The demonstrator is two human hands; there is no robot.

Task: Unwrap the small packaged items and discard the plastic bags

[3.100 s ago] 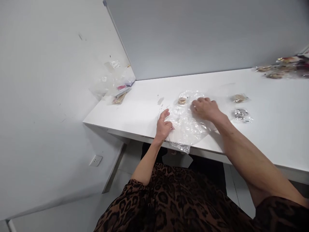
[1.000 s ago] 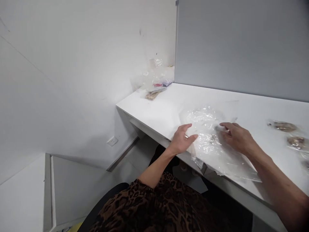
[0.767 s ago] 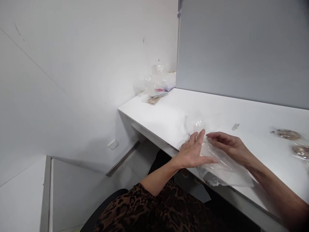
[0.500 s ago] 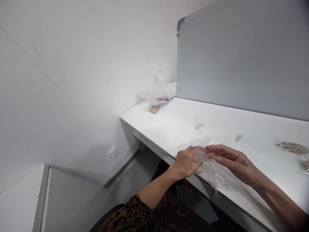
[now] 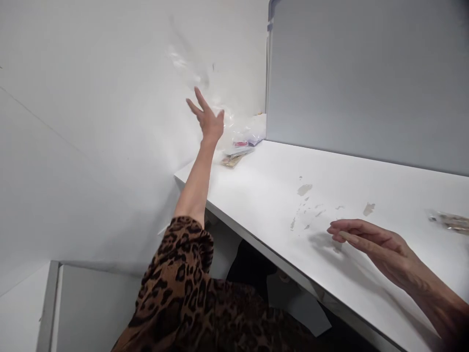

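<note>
Out at the far left, my left hand [image 5: 210, 121] is stretched toward the wall, fingers spread and holding nothing. Just beyond its fingertips a clear plastic bag [image 5: 188, 66], blurred by motion, is in the air, apart from the hand. Over the near part of the white table [image 5: 256, 195] hovers my right hand [image 5: 373, 247], its fingers extended and slightly curved, thumb a little apart, with nothing seen between them. A pile of clear plastic wrappers [image 5: 244, 128] lies in the table's back left corner, partly behind my left hand.
Flat packets [image 5: 234, 157] lie at the front of the pile. A clear packet with brownish contents [image 5: 452, 221] is at the right. A grey panel [image 5: 366, 83] stands along the table's back edge. Worn patches [image 5: 305, 189] mark the tabletop.
The plastic bag left the hands over the table and is now airborne at upper left. My left hand swung up and left, its fingers opening. My right hand stayed over the table.
</note>
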